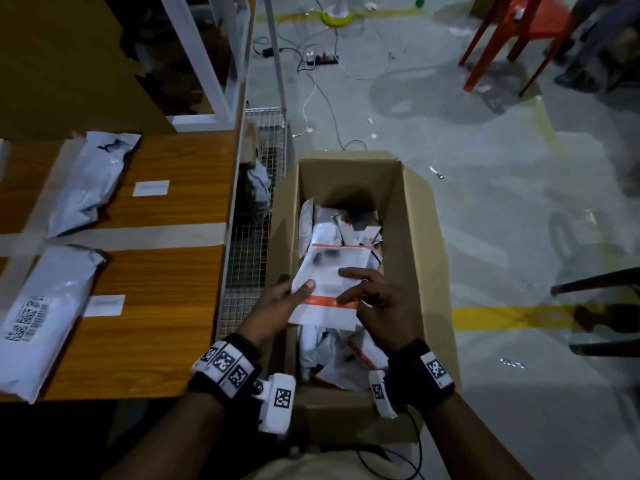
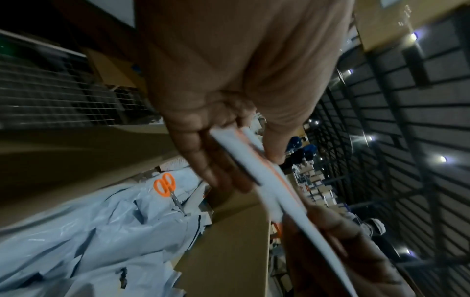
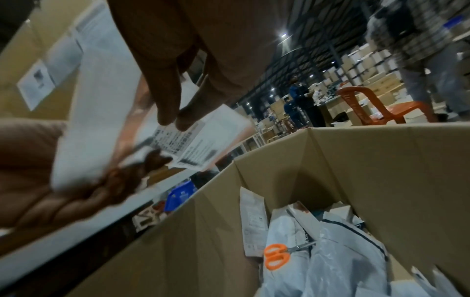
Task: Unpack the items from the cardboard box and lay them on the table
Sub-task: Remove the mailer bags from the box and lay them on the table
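An open cardboard box (image 1: pixel 415 237) stands on the floor to the right of the wooden table (image 1: pixel 166 271). Several white packets lie in it, with orange scissors (image 3: pixel 277 257) among them. Over the box both hands hold a flat white packet with orange stripes (image 1: pixel 332 271). My left hand (image 1: pixel 298 289) grips its left edge, thumb on top. My right hand (image 1: pixel 349 285) pinches the right side. In the left wrist view the packet (image 2: pixel 269 186) shows edge-on between thumb and fingers. Two grey mailers (image 1: pixel 90 181) (image 1: pixel 45 313) lie on the table.
A wire mesh basket (image 1: pixel 249 237) fills the gap between table and box. Cables (image 1: pixel 318 81) trail over the floor behind the box. A red plastic chair (image 1: pixel 512 39) and a person's legs are at the far right. White labels (image 1: pixel 151 188) lie on the table.
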`<state>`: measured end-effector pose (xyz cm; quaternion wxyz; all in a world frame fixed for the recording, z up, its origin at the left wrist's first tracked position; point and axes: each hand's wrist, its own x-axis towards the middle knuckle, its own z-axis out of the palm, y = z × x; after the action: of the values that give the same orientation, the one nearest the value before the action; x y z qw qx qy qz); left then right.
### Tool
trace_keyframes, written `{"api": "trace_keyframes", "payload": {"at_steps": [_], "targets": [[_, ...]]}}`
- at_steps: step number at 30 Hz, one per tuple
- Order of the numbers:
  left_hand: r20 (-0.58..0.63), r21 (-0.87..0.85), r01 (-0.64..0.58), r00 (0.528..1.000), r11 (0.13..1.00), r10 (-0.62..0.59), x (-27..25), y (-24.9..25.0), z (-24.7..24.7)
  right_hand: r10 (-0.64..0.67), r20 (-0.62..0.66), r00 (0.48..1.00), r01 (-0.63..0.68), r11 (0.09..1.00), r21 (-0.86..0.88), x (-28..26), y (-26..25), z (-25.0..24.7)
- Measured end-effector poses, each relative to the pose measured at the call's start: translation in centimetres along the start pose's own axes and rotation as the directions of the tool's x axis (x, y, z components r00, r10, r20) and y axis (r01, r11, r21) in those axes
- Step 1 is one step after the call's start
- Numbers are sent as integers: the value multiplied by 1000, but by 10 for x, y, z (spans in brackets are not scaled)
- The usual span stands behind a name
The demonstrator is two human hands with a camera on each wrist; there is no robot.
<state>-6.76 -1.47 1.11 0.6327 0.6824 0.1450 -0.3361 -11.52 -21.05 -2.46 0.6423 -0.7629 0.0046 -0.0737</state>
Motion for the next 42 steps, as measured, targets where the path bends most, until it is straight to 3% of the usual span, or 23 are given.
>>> {"api": "trace_keyframes", "payload": {"at_steps": [3, 5, 7, 9, 12, 18, 21, 27, 29, 30, 31, 32, 33, 34, 35, 36, 39, 42], "targets": [[-164, -21, -57, 985, 998, 52, 3, -4, -15, 62, 130, 990, -63, 998, 11, -4, 10, 6], [-249, 4, -81, 965, 997, 80, 4, -7, -26, 223, 108, 969, -222, 975, -23, -3, 28, 8], [-304, 0, -106, 947, 994, 101, 2, -7, -39, 472, 38, 881, -457, 868, -196, 8, 60, 8], [-329, 12, -116, 938, 993, 113, 0, -9, -47, 679, 24, 733, -626, 689, -365, 26, 99, 9], [-339, 61, -120, 931, 991, 134, -1, -10, -49, 813, -11, 582, -739, 524, -424, 50, 135, 20], [-363, 92, -167, 912, 982, 190, -14, -6, -47, 843, -225, 489, -825, 363, -432, 71, 184, 62], [-379, 91, -171, 905, 981, 193, -25, -6, -52, 797, -291, 529, -800, 353, -486, 62, 194, 77], [-371, 117, -189, 903, 975, 219, -34, -11, -61, 748, -253, 613, -777, 514, -363, 57, 186, 58], [-360, 124, -206, 902, 971, 237, -34, -9, -60, 688, -274, 672, -738, 651, -178, 54, 163, 37], [-362, 116, -207, 902, 971, 236, -33, -11, -61, 662, -224, 715, -681, 732, -14, 48, 155, 31], [-356, 103, -215, 904, 971, 238, -32, -9, -60, 644, -80, 761, -631, 762, 145, 44, 143, 19], [-347, 90, -220, 907, 971, 238, -32, -8, -60, 587, -28, 809, -543, 764, 349, 39, 130, 7], [-337, 83, -226, 910, 971, 241, -32, -6, -59, 629, 6, 777, -544, 668, 508, 34, 103, 3], [-331, 81, -235, 910, 969, 249, -31, -4, -60, 622, -5, 783, -520, 659, 544, 30, 77, -2], [-325, 82, -244, 910, 966, 258, -30, -2, -60, 626, 88, 775, -516, 545, 661, 24, 60, -6], [-321, 82, -252, 909, 964, 265, -29, 0, -60, 582, 149, 800, -508, 524, 683, 20, 46, -7], [-305, 85, -267, 910, 960, 280, -29, 5, -60, 493, 156, 856, -422, 492, 761, 8, 20, -12], [-297, 91, -281, 908, 955, 295, -33, 9, -62, 523, 59, 850, -426, 618, 660, 5, 24, -15]]}}
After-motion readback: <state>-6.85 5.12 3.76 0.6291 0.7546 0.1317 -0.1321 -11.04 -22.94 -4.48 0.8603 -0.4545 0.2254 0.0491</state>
